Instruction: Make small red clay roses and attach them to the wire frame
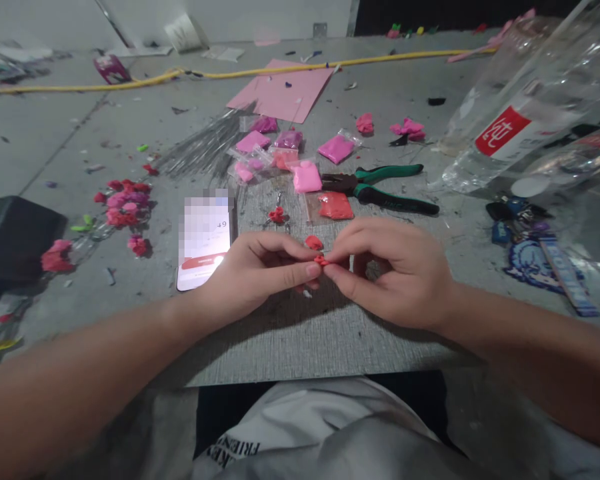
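Observation:
Between my fingertips is a small red clay flower (319,260). My left hand (270,270) pinches it from the left with thumb and forefinger. My right hand (390,267) closes on its other side, thumb and forefinger pressed to it. Just beyond the fingertips lies a lump of red clay (313,242). A little farther off is another small red flower (277,215) on a thin wire. An opened bag of red clay (336,206) rests behind my right hand, beside pliers with green and black handles (390,190).
A lit phone (205,267) lies left of my left hand. Several pink and red clay flowers (125,203) sit farther left, near a dark box (15,240). Thin wires (205,143), clay packets (253,142) and a pink sheet (285,90) are behind. Plastic bottles (510,133) stand right.

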Demonstrator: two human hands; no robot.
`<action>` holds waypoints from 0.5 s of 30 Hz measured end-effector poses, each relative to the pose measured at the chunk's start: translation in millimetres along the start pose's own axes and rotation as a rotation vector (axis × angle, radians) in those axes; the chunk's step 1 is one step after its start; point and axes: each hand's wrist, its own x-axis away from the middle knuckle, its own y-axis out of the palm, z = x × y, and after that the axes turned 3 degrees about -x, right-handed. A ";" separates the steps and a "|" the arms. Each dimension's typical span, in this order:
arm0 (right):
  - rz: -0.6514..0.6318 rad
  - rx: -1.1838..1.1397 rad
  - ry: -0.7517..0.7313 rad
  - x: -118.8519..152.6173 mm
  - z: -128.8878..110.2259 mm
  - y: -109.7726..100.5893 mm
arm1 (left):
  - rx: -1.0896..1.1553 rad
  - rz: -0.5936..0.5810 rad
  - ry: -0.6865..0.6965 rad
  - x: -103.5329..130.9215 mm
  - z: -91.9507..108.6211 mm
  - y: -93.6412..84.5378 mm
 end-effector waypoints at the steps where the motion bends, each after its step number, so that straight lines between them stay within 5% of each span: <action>1: 0.002 0.006 -0.007 0.0 -0.2 0.1 | -0.025 0.002 -0.003 0.3 1.0 0.3; 15: 0.006 0.056 -0.148 -1.6 -2.1 -0.6 | -0.038 -0.092 -0.017 2.1 1.6 -3.2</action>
